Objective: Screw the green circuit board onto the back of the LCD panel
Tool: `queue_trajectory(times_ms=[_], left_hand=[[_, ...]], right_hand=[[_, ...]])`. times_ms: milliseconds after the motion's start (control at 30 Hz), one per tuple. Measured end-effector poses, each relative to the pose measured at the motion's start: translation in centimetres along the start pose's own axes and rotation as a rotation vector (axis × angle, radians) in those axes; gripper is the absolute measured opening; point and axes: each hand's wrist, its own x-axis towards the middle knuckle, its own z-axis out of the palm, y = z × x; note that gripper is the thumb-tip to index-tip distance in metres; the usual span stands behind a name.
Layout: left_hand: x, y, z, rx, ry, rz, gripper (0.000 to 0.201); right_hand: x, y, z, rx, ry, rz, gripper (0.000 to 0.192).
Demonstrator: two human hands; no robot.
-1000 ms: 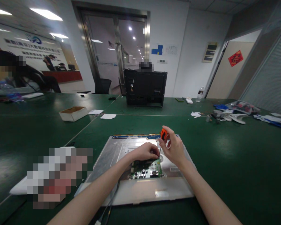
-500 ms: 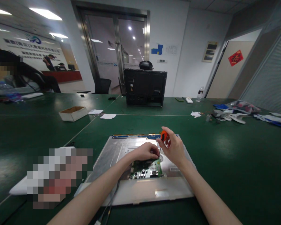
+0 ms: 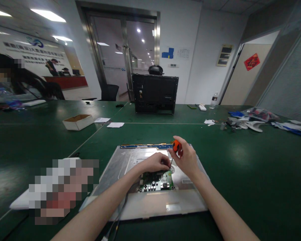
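My right hand (image 3: 187,159) grips a screwdriver (image 3: 176,146) by its orange-and-black handle. The thin shaft slants down to the upper right corner of a green circuit board (image 3: 157,185). Close to the screwdriver's tip, my left hand (image 3: 156,163) is closed in a pinch, and what its fingers hold is too small or hidden to make out. That hand covers the upper part of the board. Beneath both hands lies a silver metal display panel (image 3: 163,202), flat on the table, with a blue circuit strip (image 3: 142,146) along its far edge.
Cables (image 3: 120,214) run off the panel's near left side. On the green table (image 3: 243,187) stand a black monitor casing (image 3: 155,92), an open white box (image 3: 78,122) and a bottle (image 3: 214,100). Bags and scraps (image 3: 253,118) lie right. A person (image 3: 17,77) sits at left.
The screwdriver's handle has turned a little in my right hand, its black marking now showing differently. Both hands keep almost the same place, and the panel has not moved.
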Motion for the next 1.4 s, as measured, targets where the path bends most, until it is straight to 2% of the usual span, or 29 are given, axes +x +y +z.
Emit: queue_trajectory(times_ms=[400, 733, 1200, 1400], left_hand=[[0.09, -0.07, 0.06, -0.010, 0.001, -0.003, 0.007], [0.11, -0.08, 0.14, -0.022, 0.004, -0.009, 0.007], [0.13, 0.02, 0.28, -0.046, 0.012, -0.019, 0.005], [-0.04, 0.22, 0.41, -0.048, 0.018, -0.023, 0.005]], right_hand=[[-0.17, -0.21, -0.16, 0.050, -0.058, 0.062, 0.047], [-0.19, -0.01, 0.12, -0.015, 0.001, 0.013, 0.036], [-0.17, -0.39, -0.59, 0.055, -0.078, 0.033, 0.040], [-0.25, -0.15, -0.36, 0.002, -0.023, 0.003, 0.035]])
